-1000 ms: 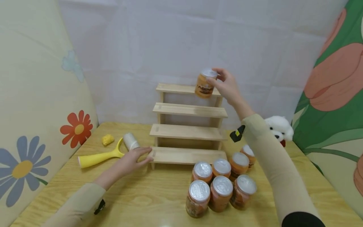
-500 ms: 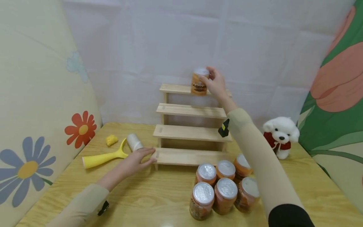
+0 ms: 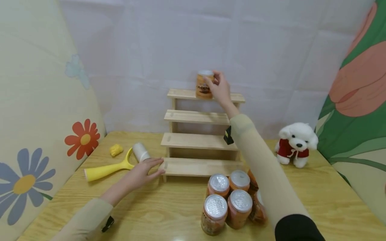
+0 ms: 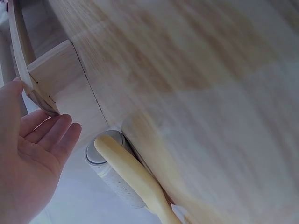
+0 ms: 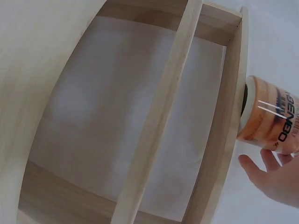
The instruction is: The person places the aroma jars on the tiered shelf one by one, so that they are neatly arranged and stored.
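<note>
My right hand (image 3: 220,89) grips an orange can (image 3: 202,87) with a silver lid by its right side. The can stands upright at the top board of a four-step wooden shelf (image 3: 190,140). In the right wrist view the base of the can (image 5: 268,114) is right at the board's edge, with my fingers (image 5: 271,161) beside its label. At the left end of the lowest step, my left hand (image 3: 144,172) holds the board. The left wrist view has the thumb on one side of that board end (image 4: 42,100) and the fingertips on the other.
Several similar cans (image 3: 214,207) stand grouped at the front right, partly behind my right sleeve (image 3: 265,167). A white toy dog (image 3: 297,142) sits further right. Left of the shelf lie a lint roller (image 3: 105,170) with a yellow handle and a small yellow lump (image 3: 116,150).
My right hand has carried the can leftward and slightly down to the top board, near its middle. The left hand has stayed at the lowest step.
</note>
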Available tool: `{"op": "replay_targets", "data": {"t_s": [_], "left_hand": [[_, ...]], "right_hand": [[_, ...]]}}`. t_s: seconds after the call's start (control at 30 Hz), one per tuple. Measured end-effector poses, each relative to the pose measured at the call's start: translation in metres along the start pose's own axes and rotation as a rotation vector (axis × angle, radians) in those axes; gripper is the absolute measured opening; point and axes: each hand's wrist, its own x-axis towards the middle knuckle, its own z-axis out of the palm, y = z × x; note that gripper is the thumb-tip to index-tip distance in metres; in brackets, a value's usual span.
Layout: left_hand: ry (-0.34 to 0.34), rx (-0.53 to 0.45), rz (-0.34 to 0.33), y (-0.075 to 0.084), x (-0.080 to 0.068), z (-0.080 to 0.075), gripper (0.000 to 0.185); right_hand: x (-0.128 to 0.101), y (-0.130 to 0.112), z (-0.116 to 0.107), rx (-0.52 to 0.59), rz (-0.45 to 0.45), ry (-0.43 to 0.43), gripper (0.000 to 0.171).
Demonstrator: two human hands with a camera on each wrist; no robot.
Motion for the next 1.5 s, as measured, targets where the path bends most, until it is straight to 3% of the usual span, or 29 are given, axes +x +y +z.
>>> {"op": "replay_targets", "data": {"t_s": [0.3, 0.43, 0.6, 0.93, 1.27, 1.5], "left_hand": [[-0.004, -0.001, -0.007, 0.000, 0.000, 0.001, 0.046], [-0.019, -0.003, -0.025, -0.001, 0.001, 0.001, 0.047], [-0.024, -0.001, -0.027, -0.001, 0.001, 0.001, 0.046], [-0.016, -0.007, -0.017, -0.001, 0.001, 0.001, 0.046], [-0.001, -0.004, -0.004, -0.001, -0.003, -0.001, 0.044], [-0.001, -0.016, -0.003, -0.002, -0.002, -0.001, 0.044]], "right_hand": [[-0.006, 0.010, -0.015, -0.096, 0.081, -0.199, 0.083], [-0.012, 0.016, -0.016, -0.149, 0.121, -0.225, 0.081], [-0.013, 0.019, -0.009, -0.211, 0.095, -0.207, 0.070], [-0.015, 0.014, 0.008, -0.302, 0.051, -0.175, 0.067], [-0.014, 0.018, 0.029, -0.552, 0.036, -0.087, 0.066], [-0.016, 0.015, 0.035, -0.560, 0.069, -0.054, 0.065]]}}
